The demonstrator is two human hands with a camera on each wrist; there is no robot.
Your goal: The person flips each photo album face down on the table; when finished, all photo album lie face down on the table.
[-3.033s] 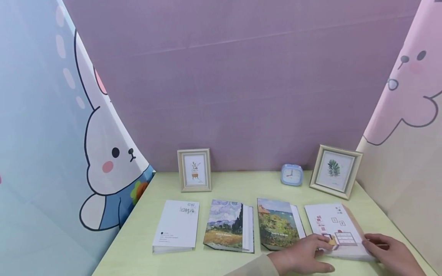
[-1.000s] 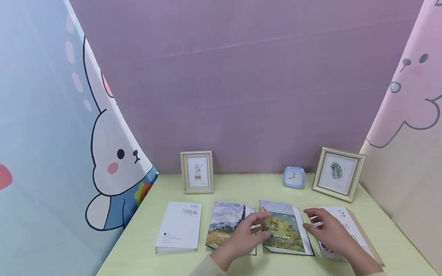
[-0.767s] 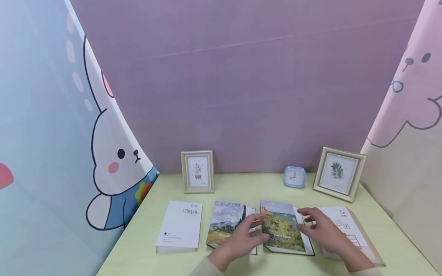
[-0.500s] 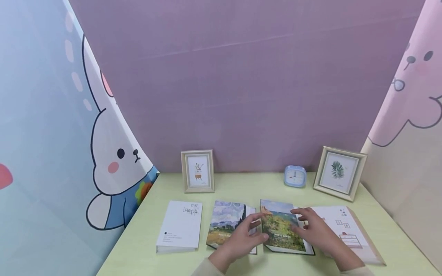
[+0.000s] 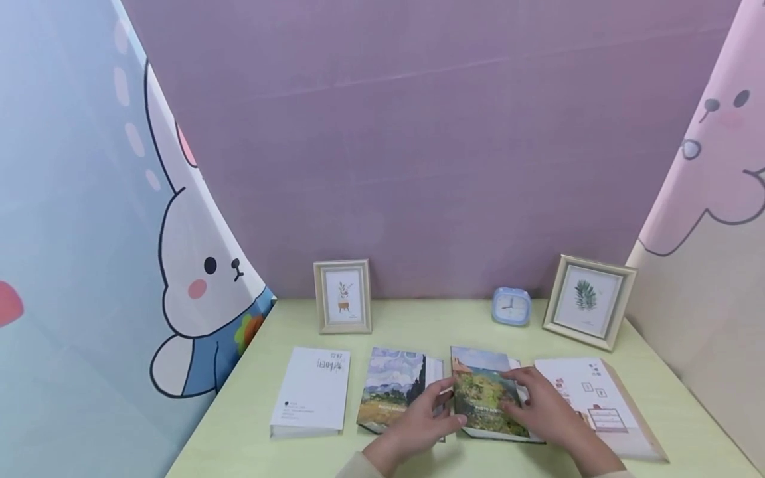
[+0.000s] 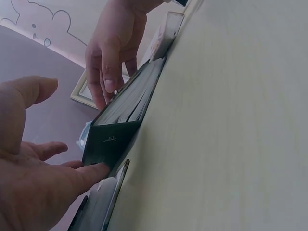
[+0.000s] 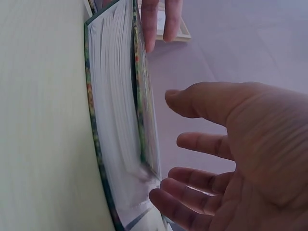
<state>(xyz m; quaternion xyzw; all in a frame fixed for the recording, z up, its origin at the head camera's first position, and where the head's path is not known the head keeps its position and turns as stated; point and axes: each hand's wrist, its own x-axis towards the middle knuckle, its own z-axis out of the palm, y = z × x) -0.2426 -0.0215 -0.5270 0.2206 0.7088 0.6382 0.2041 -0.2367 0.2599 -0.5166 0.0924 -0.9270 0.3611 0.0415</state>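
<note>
A photo album (image 5: 487, 398) with a painted seaside garden on its cover lies right of the table's middle. My left hand (image 5: 421, 418) is at its left side, and in the left wrist view a fingertip touches the dark green spine (image 6: 111, 142). Over the album's right part is my right hand (image 5: 540, 408), fingers loosely bent and spread. In the right wrist view its fingertips (image 7: 159, 195) are close to the page edges (image 7: 113, 96); contact is hard to tell. Part of a second painted album (image 5: 388, 385), with a cypress, is behind my left hand.
A white album (image 5: 311, 392) lies at the left, and another with a furniture drawing (image 5: 603, 405) at the right. Behind stand a plant picture frame (image 5: 342, 297), a small blue clock (image 5: 511, 307) and a leaf picture frame (image 5: 590, 302) before the purple backdrop (image 5: 418, 146).
Both hands have left the furniture-drawing album and moved left to the seaside-garden one. Over the last second my right hand came further left over its cover; the left hand hardly moved.
</note>
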